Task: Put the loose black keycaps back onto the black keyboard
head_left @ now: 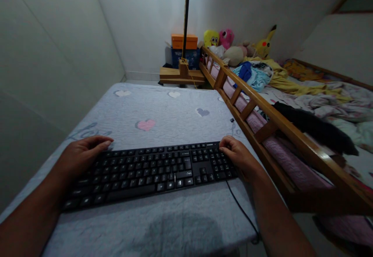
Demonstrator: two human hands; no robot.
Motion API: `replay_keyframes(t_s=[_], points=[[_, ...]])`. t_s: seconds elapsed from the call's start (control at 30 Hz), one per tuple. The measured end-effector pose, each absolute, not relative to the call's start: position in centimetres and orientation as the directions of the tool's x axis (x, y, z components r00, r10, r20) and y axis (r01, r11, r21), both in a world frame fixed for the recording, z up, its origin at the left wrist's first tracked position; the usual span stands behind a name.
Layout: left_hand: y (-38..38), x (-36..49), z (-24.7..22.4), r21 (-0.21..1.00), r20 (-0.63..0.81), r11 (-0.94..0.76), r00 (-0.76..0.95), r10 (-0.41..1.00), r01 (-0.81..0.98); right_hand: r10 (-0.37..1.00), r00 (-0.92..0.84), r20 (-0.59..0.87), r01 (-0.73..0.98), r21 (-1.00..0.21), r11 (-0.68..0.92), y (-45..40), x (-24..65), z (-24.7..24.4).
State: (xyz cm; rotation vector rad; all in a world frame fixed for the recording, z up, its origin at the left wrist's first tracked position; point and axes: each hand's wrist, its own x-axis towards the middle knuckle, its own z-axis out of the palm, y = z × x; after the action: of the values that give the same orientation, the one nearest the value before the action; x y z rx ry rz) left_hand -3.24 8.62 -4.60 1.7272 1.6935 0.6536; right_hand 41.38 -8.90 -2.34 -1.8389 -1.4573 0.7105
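Note:
A black keyboard [145, 171] lies slightly slanted across the bed-like padded surface in front of me, its keys facing up. My left hand [83, 152] closes on its left end, thumb and fingers reaching past the far left corner and covering it. At the opposite end, my right hand [236, 152] is curled around the far right corner, thumb beside the number keys. A black cable [240, 206] comes from beneath the near right edge and hangs over the side.
A pale blue cover with hearts [163, 109] spreads under the keyboard. A small dark object [232, 120] lies beyond my right hand. The wooden bed rail [256, 97] borders the right side. Boxes [184, 42] and a wooden stand [171, 74] with a dark pole are at the back.

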Motion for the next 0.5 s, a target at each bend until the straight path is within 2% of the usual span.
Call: replay_keyframes(t_s=[0.2,0.5], points=[[9.16,-3.76,-4.98,0.709,-0.077,-0.002,0.08,0.994,0.705,0.951,0.31,-0.013,0.523,-0.833,-0.182,-9.39,40.89,-1.86],[8.96,-3.64,-4.98,0.722,-0.091,0.02,0.066,0.994,0.692,0.97,0.236,0.064,0.68,-0.724,-0.118,-8.81,41.67,-2.6]])
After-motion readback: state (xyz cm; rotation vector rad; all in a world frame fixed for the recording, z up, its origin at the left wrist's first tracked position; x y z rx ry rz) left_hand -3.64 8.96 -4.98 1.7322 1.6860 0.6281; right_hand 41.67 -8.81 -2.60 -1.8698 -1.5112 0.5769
